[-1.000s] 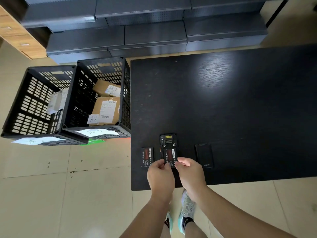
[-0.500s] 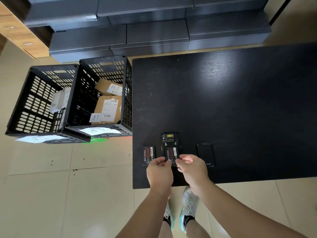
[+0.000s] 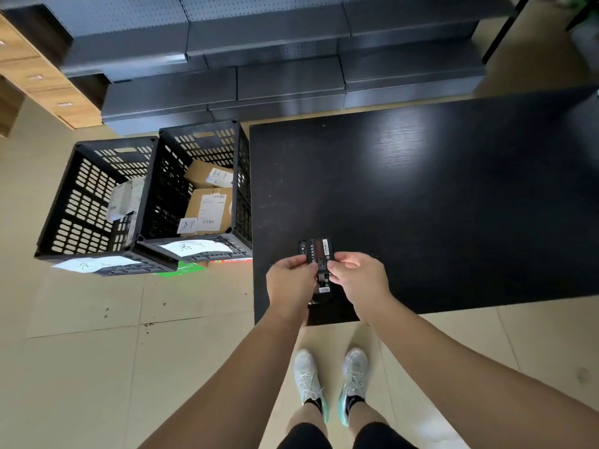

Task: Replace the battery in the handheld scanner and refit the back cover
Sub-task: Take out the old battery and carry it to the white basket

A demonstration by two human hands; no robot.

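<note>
Two crates (image 3: 97,202) stand side by side on the floor left of the desk (image 3: 421,196); shelving (image 3: 275,59) lies beyond. Boxes (image 3: 209,209) sit in the right crate.

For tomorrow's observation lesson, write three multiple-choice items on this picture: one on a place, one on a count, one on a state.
1. Where do the black crates stand?
A. on the floor, left of the table
B. on the table
C. on the shelving

2. How many black crates are there?
A. one
B. two
C. four

3. What state is the battery in?
A. lying flat and untouched on the table
B. lying in a crate
C. held in the hands, lifted off the table

Key:
1 A, they stand on the tiles beside the table's left edge.
2 B, two stand side by side.
3 C, the left hand and right hand pinch its near end, above the scanner.
</note>
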